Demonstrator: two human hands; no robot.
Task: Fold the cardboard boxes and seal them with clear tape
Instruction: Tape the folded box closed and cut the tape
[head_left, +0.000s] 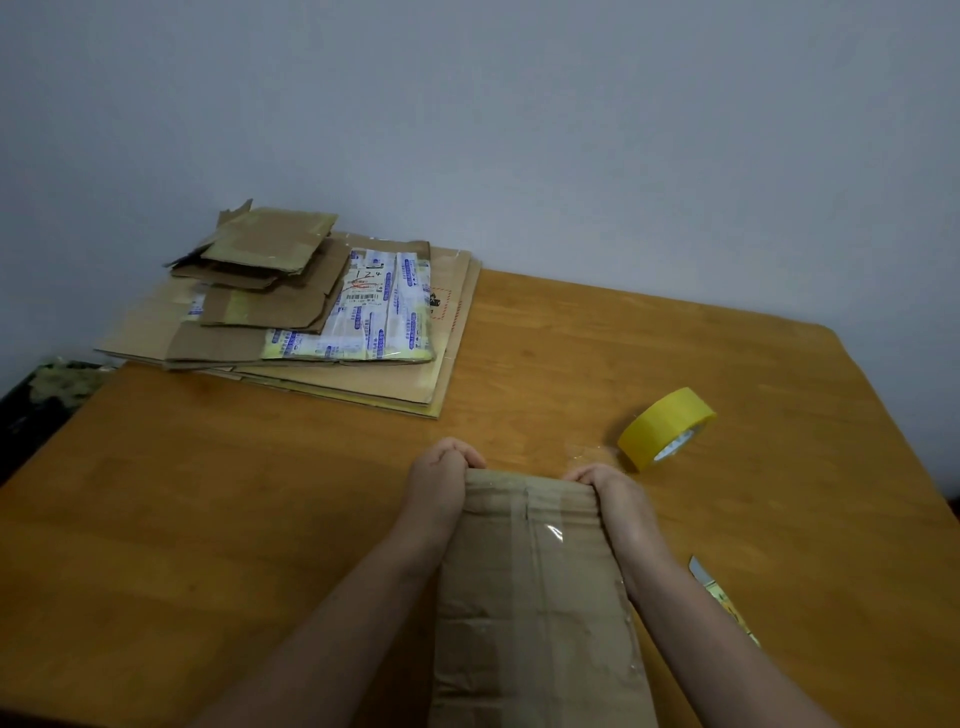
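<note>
Grip came from both sides: the left hand (441, 480) had its fingers curled over the far left corner of the cardboard box (535, 597), and the right hand (605, 491) pinched the far right corner in the same way, thumbs hidden beneath or behind the edge. Between the two grips the box lay with a broad face turned up, old strips of clear tape shining across it, and its near end ran out of the bottom of the view, so whether it was fully squared up could not be told. Holding both corners at once probably served to steady the far edge, or to press a flap down flat so that tape would lie across it without wrinkling. Just beyond the right hand and a little to its outer side stood the roll of tape (667, 428), tilted on its edge and yellow in this light, set where that hand could reach it without the left letting go. Nearer the body, beside the right forearm, a knife (714, 590) with a yellow handle lay on the wooden table (208, 519), likely for cutting the tape. Well beyond the left hand, at the far corner, the stack of flattened cardboard (311, 312) waited, not yet folded.
</note>
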